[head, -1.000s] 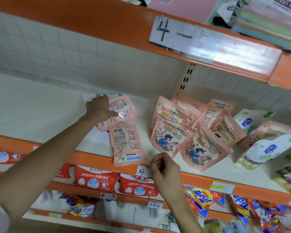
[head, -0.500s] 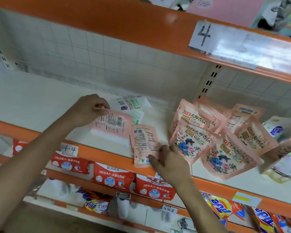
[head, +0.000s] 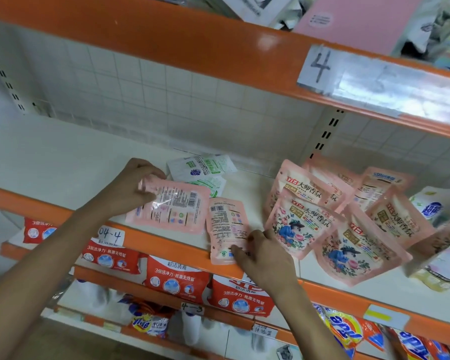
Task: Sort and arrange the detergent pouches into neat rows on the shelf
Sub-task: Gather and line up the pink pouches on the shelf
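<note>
Head view: the left hand, left of centre, curls its fingers round the left end of a pink pouch. That pouch lies sideways, back face up, on the pale shelf. The right hand, lower centre, closes its curled fingers and thumb on the lower right corner of a second pink pouch. This one also lies flat and back up, with its bottom end over the shelf's orange front edge.

Just behind the two lie white-and-green pouches, partly covered by the first. To the right, the leaning pink pouches overlap in a loose heap, floral fronts showing, with white pouches at the right edge of the frame.

A tiled back wall closes the bay. A handwritten tag reads 04-4. Above, the upper shelf carries a taped paper label whose glare hides all but a 4. Red bags sit on the level below. The right-hand pouches are cut off by the frame, and small print is blurred.
</note>
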A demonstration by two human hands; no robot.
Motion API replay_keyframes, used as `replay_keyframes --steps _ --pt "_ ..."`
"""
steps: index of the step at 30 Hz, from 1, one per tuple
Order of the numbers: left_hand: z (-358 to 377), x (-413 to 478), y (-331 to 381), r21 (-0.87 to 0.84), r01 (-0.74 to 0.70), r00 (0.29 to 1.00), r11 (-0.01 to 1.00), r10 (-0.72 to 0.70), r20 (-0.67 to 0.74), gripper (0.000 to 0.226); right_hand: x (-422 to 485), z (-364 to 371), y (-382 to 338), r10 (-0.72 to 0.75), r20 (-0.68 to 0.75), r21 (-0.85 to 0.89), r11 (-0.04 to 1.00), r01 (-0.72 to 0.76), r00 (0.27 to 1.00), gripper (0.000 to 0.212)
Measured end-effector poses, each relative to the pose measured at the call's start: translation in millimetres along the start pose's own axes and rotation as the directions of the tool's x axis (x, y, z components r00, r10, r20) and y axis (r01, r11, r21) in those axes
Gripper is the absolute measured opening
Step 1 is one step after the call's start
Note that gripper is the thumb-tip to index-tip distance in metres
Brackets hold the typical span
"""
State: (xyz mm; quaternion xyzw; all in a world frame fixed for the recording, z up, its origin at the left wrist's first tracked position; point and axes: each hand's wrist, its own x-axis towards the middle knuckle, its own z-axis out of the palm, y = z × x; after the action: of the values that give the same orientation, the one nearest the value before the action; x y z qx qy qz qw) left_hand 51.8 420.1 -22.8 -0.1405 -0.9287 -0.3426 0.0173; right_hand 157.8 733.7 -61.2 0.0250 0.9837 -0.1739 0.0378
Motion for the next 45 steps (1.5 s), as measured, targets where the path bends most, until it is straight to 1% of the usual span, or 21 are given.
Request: replay_keyframes --steps 3,6,8,9,10,12,14,16,18,21,23,25,27,29,32,34,36,38,41,43,45 --pt "3.8 -8.1 -10.3 -0.070 0.144 0.989 0.987 -0.140 0.052 0.064 -0.8 -0.7 0.8 0.001 0.005 0.007 1.000 -0.001 1.000 0.046" --pt "8.0 -13.0 -12.3 -0.240 0.334 0.943 0.911 -0.324 0.080 0.066 -0.7 -2.2 1.4 0.002 0.013 0.008 1.000 -0.002 1.000 0.050" --pt "8.7 -15.5 -10.0 -0.204 0.424 0.906 0.883 -0.413 0.093 0.070 -0.4 -2.7 1.2 0.003 0.025 0.008 1.000 -0.003 1.000 0.055" --pt "9.1 -16.0 -8.8 -0.160 0.445 0.895 0.881 -0.434 0.099 0.064 -0.2 -2.9 0.9 0.003 0.032 0.009 1.000 -0.004 0.999 0.057" --pt "9.0 -16.3 -6.8 -0.138 0.451 0.891 0.882 -0.439 0.113 0.050 -0.3 -3.0 0.7 0.004 0.038 0.011 1.000 -0.005 0.999 0.058" --pt "8.1 -16.2 -0.5 -0.159 0.455 0.884 0.876 -0.424 0.194 0.026 -0.2 -2.6 0.5 0.008 0.042 0.016 1.000 -0.009 0.999 0.058" --pt "7.3 -13.8 1.2 -0.243 0.458 0.880 0.855 -0.396 0.263 0.029 -0.1 -2.4 0.1 0.016 0.044 0.016 1.000 -0.017 0.999 0.058" --pt "3.9 -11.8 3.2 -0.355 0.477 0.878 0.804 -0.418 0.233 0.034 -0.2 -2.0 0.0 0.016 0.038 0.015 1.000 -0.017 0.999 0.057" --pt "-3.1 -10.4 6.6 -0.455 0.439 0.894 0.775 -0.425 0.138 0.037 -0.7 -1.8 0.1 0.016 0.032 0.018 1.000 -0.016 0.999 0.058" --pt "-18.9 -4.2 17.5 -0.485 0.211 0.950 0.849 -0.294 -0.102 0.035 -1.3 -1.4 1.1 0.008 0.026 0.023 1.000 -0.008 1.000 0.058" --pt "-31.8 -0.1 27.3 -0.476 0.064 0.955 0.877 -0.192 -0.226 0.034 -1.6 -0.9 2.3 0.001 0.022 0.023 1.000 -0.001 1.000 0.057" --pt "-42.4 3.1 32.2 -0.439 -0.038 0.952 0.898 -0.101 -0.288 0.036 -2.0 -0.7 3.6 -0.007 0.022 0.020 1.000 0.007 1.000 0.056" --pt "-49.7 4.2 35.1 -0.388 -0.090 0.947 0.917 -0.042 -0.319 0.037 -2.7 -1.8 4.8 -0.018 0.029 0.020 1.000 0.018 0.999 0.056" --pt "-52.9 5.0 33.4 -0.362 -0.105 0.942 0.926 -0.023 -0.333 0.037 -3.8 -4.5 5.8 -0.040 0.047 0.036 0.999 0.038 0.998 0.060" --pt "-52.3 4.4 21.3 -0.392 -0.075 0.945 0.917 -0.060 -0.321 0.040 -8.2 -9.1 4.8 -0.114 0.076 0.056 0.992 0.110 0.991 0.071" --pt "-51.1 2.9 8.8 -0.434 -0.056 0.940 0.899 -0.099 -0.327 0.043 -10.7 -10.5 1.7 -0.192 0.093 0.001 0.981 0.193 0.977 0.079" --pt "-51.2 0.5 0.8 -0.451 -0.056 0.928 0.891 -0.120 -0.353 0.039 -12.5 -8.9 -1.3 -0.233 0.109 -0.079 0.967 0.242 0.966 0.082" --pt "-53.6 -1.8 -3.2 -0.451 -0.071 0.912 0.890 -0.125 -0.391 0.031 -13.6 -6.1 -1.1 -0.245 0.096 -0.121 0.959 0.256 0.965 0.078" --pt "-61.7 -5.0 -9.7 -0.485 -0.105 0.881 0.868 -0.145 -0.450 0.030 -12.4 -5.6 1.1 -0.262 0.066 -0.120 0.956 0.268 0.963 0.068" --pt "-64.8 -6.3 -14.1 -0.500 -0.101 0.879 0.860 -0.158 -0.449 0.033 -11.9 -7.2 0.3 -0.278 0.042 -0.117 0.953 0.281 0.960 0.061" --pt "-62.7 -7.1 -16.6 -0.503 -0.089 0.886 0.860 -0.162 -0.434 0.031 -11.7 -7.1 -1.5 -0.309 0.027 -0.132 0.942 0.310 0.951 0.057"
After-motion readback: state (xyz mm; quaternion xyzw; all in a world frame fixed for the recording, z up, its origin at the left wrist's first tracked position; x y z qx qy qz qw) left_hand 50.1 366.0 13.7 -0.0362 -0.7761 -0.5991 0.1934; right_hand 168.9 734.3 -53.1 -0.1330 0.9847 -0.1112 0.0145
